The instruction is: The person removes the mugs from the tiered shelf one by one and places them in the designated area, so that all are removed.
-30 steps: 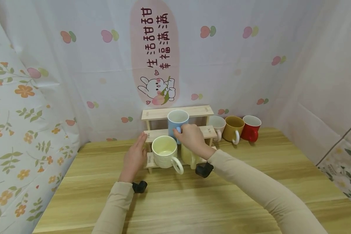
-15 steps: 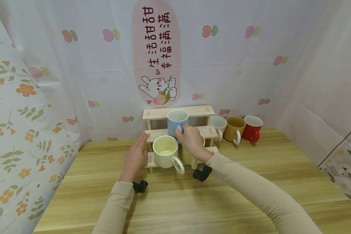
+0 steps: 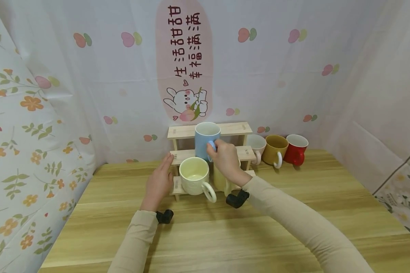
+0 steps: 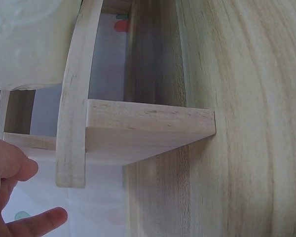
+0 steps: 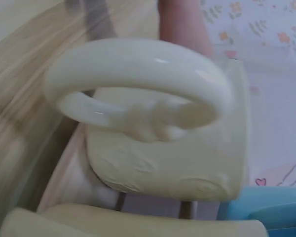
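Observation:
A light-blue mug point(image 3: 205, 139) with a white inside is upright at the middle tier of a small wooden step rack point(image 3: 245, 153). My right hand point(image 3: 227, 161) grips its handle from the right. My left hand point(image 3: 159, 182) is at the rack's left end, fingers extended, fingertips at the middle tier's edge. On the bottom tier stands a pale-yellow mug point(image 3: 193, 182), its embossed side and big handle point(image 5: 138, 64) large in the right wrist view. Beside it stands a deeper yellow mug point(image 3: 219, 181), partly hidden by my right hand. The left wrist view shows the rack's end point(image 4: 71, 123) and my fingers.
Right of the rack, a row of mugs stands on the wooden table point(image 3: 205, 239): a pale pink one point(image 3: 258, 144), a mustard one point(image 3: 276, 148) with a white handle, and a red one point(image 3: 295, 148). A printed curtain point(image 3: 123, 94) hangs close behind.
My right hand and the blue mug have shifted slightly up and back, so the mug's rim now overlaps the top tier more. The left hand stays at the rack's left end.

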The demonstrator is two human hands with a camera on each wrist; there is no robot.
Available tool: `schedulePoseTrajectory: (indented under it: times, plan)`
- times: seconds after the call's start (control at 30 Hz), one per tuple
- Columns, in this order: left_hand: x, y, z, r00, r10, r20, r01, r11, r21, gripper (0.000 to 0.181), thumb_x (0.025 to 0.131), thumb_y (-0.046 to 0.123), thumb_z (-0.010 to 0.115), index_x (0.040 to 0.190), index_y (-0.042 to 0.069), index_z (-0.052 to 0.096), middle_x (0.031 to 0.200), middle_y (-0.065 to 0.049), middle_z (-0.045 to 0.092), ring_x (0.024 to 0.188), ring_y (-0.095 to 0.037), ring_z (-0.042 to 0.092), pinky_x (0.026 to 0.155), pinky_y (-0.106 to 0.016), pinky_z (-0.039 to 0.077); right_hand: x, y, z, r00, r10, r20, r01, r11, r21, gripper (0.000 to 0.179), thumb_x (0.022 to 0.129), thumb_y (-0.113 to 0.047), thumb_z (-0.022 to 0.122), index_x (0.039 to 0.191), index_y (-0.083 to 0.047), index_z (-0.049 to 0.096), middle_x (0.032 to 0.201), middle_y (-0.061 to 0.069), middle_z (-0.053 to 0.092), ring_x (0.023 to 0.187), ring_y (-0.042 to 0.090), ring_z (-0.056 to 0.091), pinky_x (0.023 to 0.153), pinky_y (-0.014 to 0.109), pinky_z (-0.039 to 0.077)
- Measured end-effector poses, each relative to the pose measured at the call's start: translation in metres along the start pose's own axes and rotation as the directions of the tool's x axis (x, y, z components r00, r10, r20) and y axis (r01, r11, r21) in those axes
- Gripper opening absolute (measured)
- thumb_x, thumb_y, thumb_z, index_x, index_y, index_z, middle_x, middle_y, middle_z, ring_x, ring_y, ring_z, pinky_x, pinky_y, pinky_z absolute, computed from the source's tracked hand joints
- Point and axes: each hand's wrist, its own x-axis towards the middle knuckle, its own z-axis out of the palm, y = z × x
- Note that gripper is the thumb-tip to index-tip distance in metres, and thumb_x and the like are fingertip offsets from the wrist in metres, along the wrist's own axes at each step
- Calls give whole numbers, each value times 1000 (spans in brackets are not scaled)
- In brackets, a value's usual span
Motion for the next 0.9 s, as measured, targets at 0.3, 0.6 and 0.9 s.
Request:
schedulePoseTrajectory:
  times: [0.3,0.6,0.9]
  plan:
    - [1,1,-3,1000,-5,4,5,1000,5,59,92,7,57,147,14,39,154,-2,35,79,-31,63,49,-31,41,6,8,-17,993,-95,-69,93,995,-40,33,90,-11,60,61,-5,45,51,3,40,45,14,38,42,22,30]
    - [1,3,-4,1000,-16,15,17,1000,-4,59,92,9,57,148,14,38,154,-1,35,88,-34,65,52,-34,44,6,13,-42,984,-103,-147,97,994,-47,28,88,-10,61,65,-1,51,52,9,47,45,17,40,43,24,31]
    - [0,3,-3,1000,-18,17,18,1000,-4,59,92,9,58,147,15,39,154,-1,36,95,-34,65,54,-36,47,-6,34,-66,970,-131,-203,117,990,-81,30,86,-7,63,61,-3,46,51,7,44,46,13,37,43,22,29]
